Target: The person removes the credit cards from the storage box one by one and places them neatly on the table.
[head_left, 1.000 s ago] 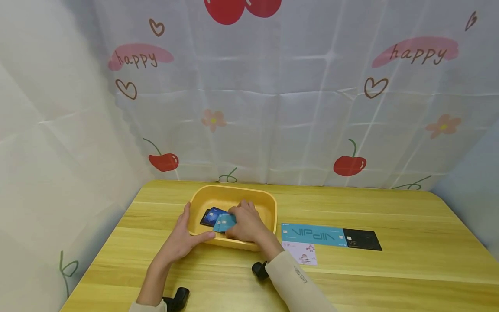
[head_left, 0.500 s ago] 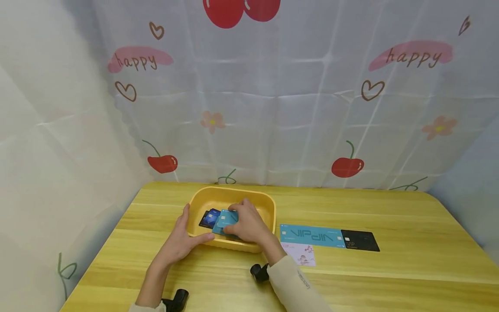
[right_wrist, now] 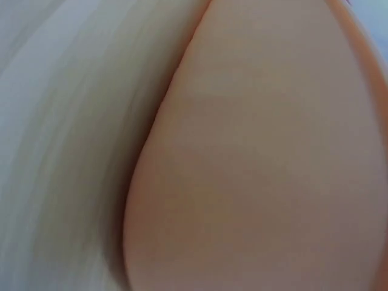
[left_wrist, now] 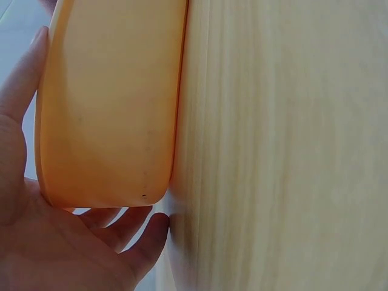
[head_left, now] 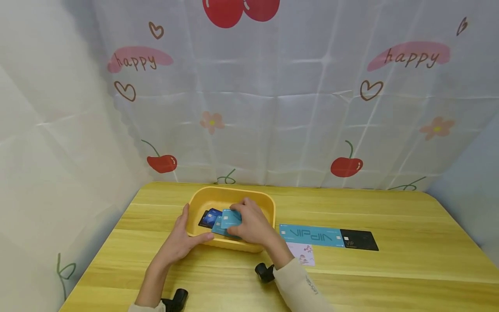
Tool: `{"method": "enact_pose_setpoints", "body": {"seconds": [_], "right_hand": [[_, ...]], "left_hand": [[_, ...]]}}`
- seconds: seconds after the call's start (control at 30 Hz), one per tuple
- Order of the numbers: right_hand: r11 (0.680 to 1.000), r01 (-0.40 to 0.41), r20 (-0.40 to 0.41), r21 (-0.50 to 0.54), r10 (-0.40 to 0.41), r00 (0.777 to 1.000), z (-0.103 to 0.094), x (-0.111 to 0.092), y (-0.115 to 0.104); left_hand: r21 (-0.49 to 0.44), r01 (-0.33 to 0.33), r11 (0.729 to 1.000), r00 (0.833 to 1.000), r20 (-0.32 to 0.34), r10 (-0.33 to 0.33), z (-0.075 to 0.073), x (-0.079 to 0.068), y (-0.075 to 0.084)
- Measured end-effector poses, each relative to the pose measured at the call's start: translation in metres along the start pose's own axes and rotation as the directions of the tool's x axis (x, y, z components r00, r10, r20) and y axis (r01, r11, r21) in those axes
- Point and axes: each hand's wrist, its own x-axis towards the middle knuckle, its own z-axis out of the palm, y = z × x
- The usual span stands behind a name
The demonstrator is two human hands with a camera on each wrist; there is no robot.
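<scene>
A person's right hand (head_left: pixel 252 223) pinches a light-blue card (head_left: pixel 230 219) inside a yellow bin (head_left: pixel 230 197), thumb at the card's near edge and fingers at its far edge, toward the right of the bin's card pile. The left hand (head_left: pixel 181 238) is spread wide around the bin's near left corner, fingers against the left end and thumb laid along the near rim. Beneath the pinched card lies a second light-blue card (head_left: pixel 218 226), overlapping a dark-blue card (head_left: pixel 212 216), with a black card (head_left: pixel 202 219) peeking out at the far left of the pile. The bin sits on a wood-grain surface (head_left: pixel 362 286), near its far edge. Just right of the bin, two turquoise cards (head_left: pixel 312 235) lie end to end, lettered "VIP" in opposite directions, and a black VIP card (head_left: pixel 359 240) continues the row at right. On the near side of the row, a pale pink card (head_left: pixel 306 254) with a blossom print is partly hidden by the right arm. Beyond the surface hangs a white cloth (head_left: pixel 269 117) printed with cherries, hearts and the word "happy".
</scene>
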Motion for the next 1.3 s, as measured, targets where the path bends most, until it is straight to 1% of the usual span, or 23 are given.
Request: {"method": "enact_pose_setpoints", "body": {"seconds": [0.17, 0.3, 0.47, 0.63, 1.03, 1.2, 1.3], "right_hand": [[0.999, 0.015, 0.005, 0.03, -0.015, 1.0, -0.006, -0.006, 0.006], [0.999, 0.017, 0.016, 0.045, -0.018, 1.0, -0.012, -0.011, 0.005], [1.0, 0.002, 0.031, 0.02, -0.003, 1.0, -0.018, -0.017, 0.0], [0.999, -0.022, 0.042, 0.032, 0.021, 0.999, -0.02, -0.022, -0.002], [0.997, -0.002, -0.005, 0.083, 0.002, 1.0, -0.023, -0.042, -0.002], [1.0, 0.015, -0.043, 0.012, -0.014, 0.999, -0.025, -0.047, -0.003], [1.0, 0.012, -0.071, -0.008, -0.013, 0.997, -0.026, -0.05, -0.001]], "left_hand": [[-0.006, 0.001, 1.0, 1.0, -0.001, -0.001, 0.0, 0.0, -0.001], [-0.009, -0.002, 1.0, 1.0, 0.001, 0.002, 0.0, 0.0, -0.002], [-0.002, 0.002, 1.0, 1.0, 0.0, -0.002, -0.001, 0.0, -0.001], [0.009, -0.006, 1.0, 1.0, -0.005, 0.006, -0.002, 0.001, 0.001], [0.01, 0.006, 1.0, 1.0, -0.001, -0.006, 0.0, 0.001, -0.002], [0.018, -0.008, 1.0, 1.0, 0.001, 0.008, -0.001, 0.001, -0.002], [0.024, -0.017, 1.0, 1.0, 0.004, 0.017, -0.001, 0.001, 0.0]]}}
